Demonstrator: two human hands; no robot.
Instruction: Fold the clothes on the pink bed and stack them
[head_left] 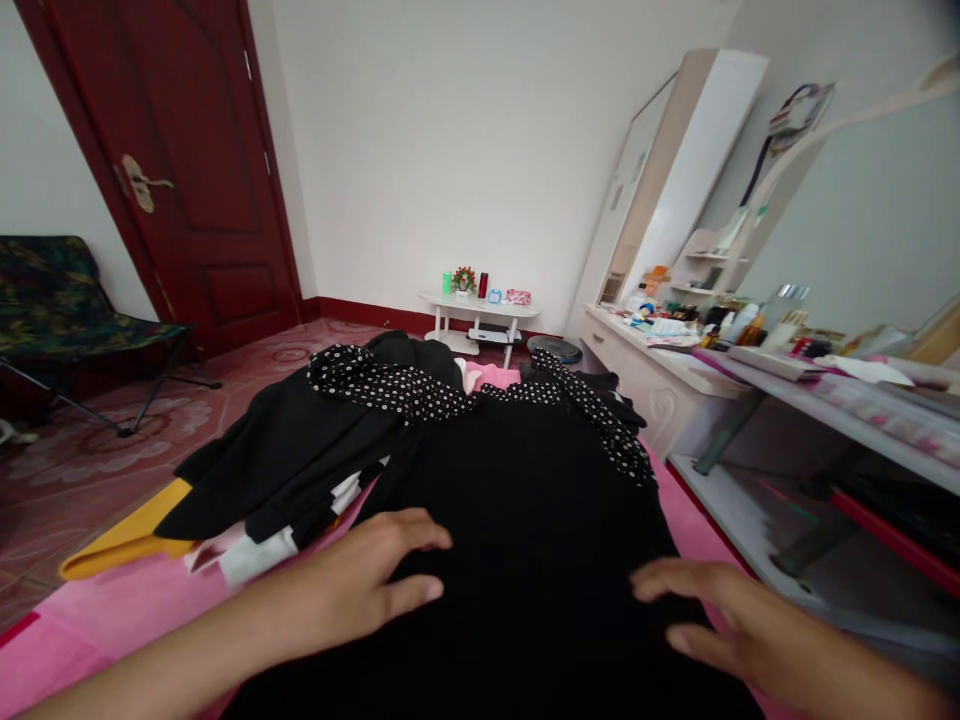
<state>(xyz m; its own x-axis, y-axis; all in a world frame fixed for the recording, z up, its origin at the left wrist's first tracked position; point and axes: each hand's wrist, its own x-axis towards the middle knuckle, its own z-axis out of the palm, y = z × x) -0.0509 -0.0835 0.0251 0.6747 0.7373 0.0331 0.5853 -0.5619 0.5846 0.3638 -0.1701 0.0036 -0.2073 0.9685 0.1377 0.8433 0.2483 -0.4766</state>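
Note:
A black dress-like garment point(525, 500) with white-dotted sleeves lies spread out over a pink bedcover point(127, 610). Over its left side is my left hand point(382, 570), thumb and fingers apart, holding nothing. My right hand point(705, 610) is at the garment's right edge, fingers curved and apart, also with nothing in it. Whether either hand touches the cloth I cannot tell. One dotted sleeve point(397, 385) stretches left across a heap of black clothes point(277, 460); the other dotted sleeve point(615, 430) slants down on the right. A yellow cloth point(135, 530) pokes out beneath the heap.
To the right stand a dressing table point(637, 350) crowded with bottles and a grey-topped desk point(825, 400). A small white table point(480, 303) is by the far wall. At left are a camouflage folding chair point(82, 310) and a dark red door point(187, 150).

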